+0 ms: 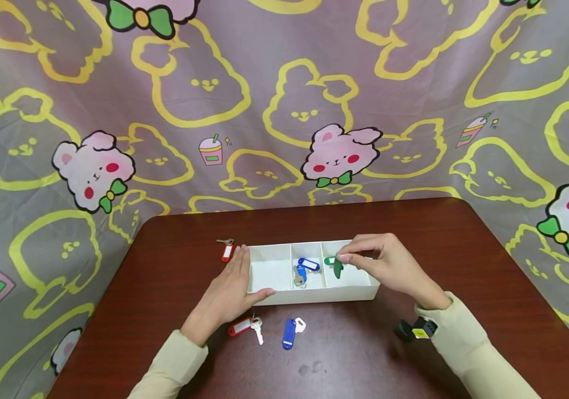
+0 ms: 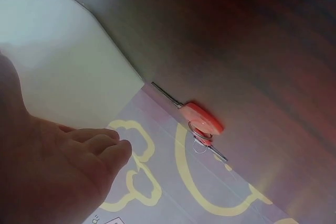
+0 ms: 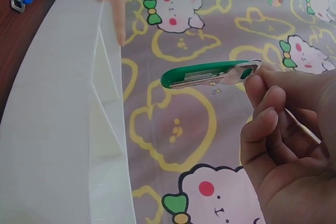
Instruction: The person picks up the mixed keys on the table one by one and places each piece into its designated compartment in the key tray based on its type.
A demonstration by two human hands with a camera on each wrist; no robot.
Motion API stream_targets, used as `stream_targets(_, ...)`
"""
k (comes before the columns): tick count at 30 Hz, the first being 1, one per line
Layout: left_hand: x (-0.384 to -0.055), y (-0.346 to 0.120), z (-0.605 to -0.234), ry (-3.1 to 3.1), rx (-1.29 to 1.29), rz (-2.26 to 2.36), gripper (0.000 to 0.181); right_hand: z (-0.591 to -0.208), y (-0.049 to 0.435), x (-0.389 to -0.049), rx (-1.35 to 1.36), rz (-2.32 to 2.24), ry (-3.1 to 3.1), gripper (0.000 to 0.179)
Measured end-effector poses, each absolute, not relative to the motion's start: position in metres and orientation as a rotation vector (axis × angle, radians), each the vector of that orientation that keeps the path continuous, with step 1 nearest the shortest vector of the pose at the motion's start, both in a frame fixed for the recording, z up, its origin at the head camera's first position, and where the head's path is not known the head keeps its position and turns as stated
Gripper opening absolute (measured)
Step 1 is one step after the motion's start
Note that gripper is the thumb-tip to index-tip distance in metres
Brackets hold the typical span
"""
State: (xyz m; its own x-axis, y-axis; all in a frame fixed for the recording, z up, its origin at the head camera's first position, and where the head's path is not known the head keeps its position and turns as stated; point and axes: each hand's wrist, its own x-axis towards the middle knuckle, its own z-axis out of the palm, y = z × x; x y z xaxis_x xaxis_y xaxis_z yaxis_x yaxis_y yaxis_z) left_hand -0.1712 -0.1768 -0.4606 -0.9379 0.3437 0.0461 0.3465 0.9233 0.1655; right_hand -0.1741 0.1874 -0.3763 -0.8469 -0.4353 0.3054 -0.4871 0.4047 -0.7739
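A white three-compartment tray (image 1: 314, 297) stands on the table. My left hand (image 1: 227, 293) rests against its left end, fingers stretched along the side and thumb at the front wall. Over the right compartment, my right hand (image 1: 398, 269) pinches a green key tag (image 3: 197, 73) with a key, between thumb and fingertips. Beneath it, another green key tag (image 1: 329, 260) lies in that compartment. Blue key tags (image 1: 309, 264) with keys lie in the middle compartment. In the left wrist view, the left hand (image 2: 68, 161) has its fingers extended.
Behind the left hand lies a red key tag (image 1: 227, 253) with a key. In front of the tray are another red key tag (image 1: 240, 327) and a blue key tag (image 1: 289, 334), each with a key. A patterned curtain (image 1: 264, 111) hangs behind the table.
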Motion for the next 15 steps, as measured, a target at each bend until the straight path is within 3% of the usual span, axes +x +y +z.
stream_targets(15,-0.172,-0.176,-0.462,-3.048,-0.546,-0.196,0.122,-0.376,0.190,-0.187,0.855,1.467,-2.568,0.013)
